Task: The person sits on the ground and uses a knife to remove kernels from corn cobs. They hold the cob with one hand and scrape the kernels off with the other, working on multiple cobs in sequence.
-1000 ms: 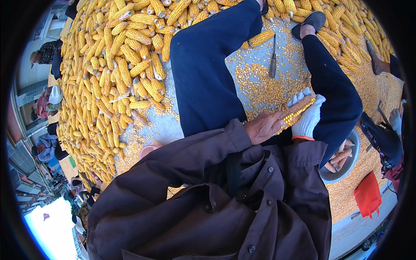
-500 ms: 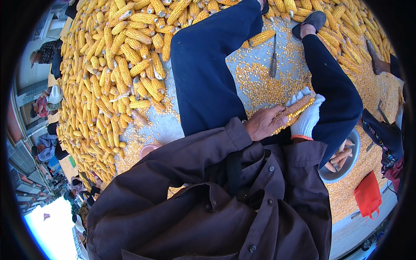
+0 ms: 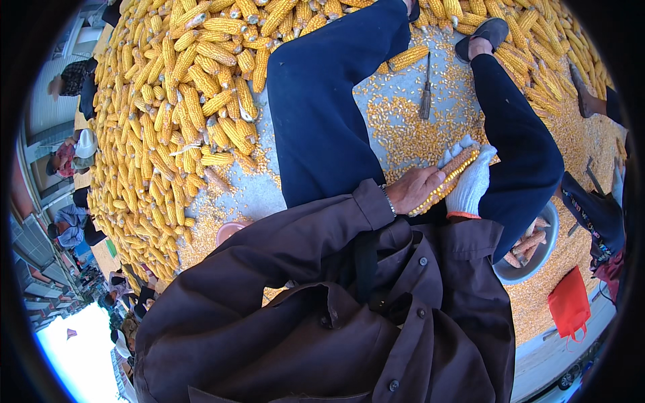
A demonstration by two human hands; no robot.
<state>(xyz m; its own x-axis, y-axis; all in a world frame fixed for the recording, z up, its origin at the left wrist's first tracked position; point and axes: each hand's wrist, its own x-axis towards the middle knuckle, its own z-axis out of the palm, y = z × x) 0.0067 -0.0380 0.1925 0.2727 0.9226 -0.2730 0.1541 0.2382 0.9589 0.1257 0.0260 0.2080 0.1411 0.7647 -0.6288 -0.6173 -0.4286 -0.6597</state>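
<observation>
Part-stripped cob (image 3: 454,173) slants between the thighs (image 3: 322,134). Bare left hand (image 3: 410,191) closed over its near end; gloved right hand (image 3: 474,184) cupped around the far end, presumably bracing it. Spiked tool (image 3: 425,102) farther off on the floor (image 3: 254,196), likely for easy reach.

A partly stripped corn cob (image 3: 459,172) slants across the gloved right hand (image 3: 475,184), its near end projecting leftward from that hand, beside the bare left hand (image 3: 408,191). Yellow kernels line one long side; the other appears brownish and bare, though fingers hide some.
</observation>
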